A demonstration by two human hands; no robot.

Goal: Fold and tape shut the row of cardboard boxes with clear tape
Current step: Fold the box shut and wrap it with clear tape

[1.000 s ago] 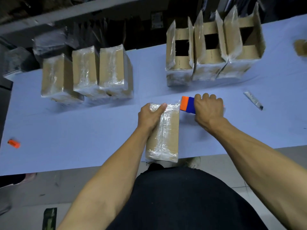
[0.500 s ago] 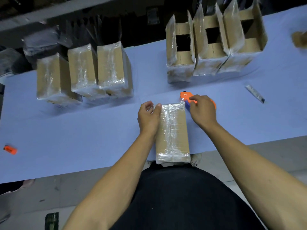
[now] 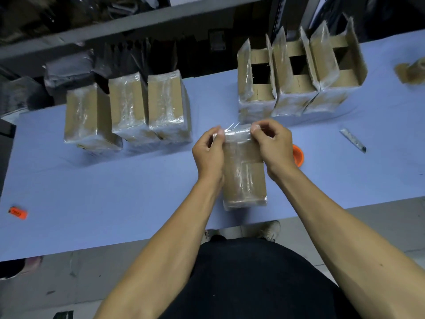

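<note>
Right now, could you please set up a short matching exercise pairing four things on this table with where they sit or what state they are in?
Things:
1. box in the hands
2. three boxes at far right
3. three boxes at far left
4. small orange object

States or places:
A. top flaps standing open
B. alone near the table's left edge
C. taped shut, untouched
D. gripped at its far end by both hands

Pairs: 1-D, 2-A, 3-C, 4-B

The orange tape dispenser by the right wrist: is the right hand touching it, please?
Cannot tell. In the head view the right hand pinches the box; it hides part of the dispenser, so no gap shows.
</note>
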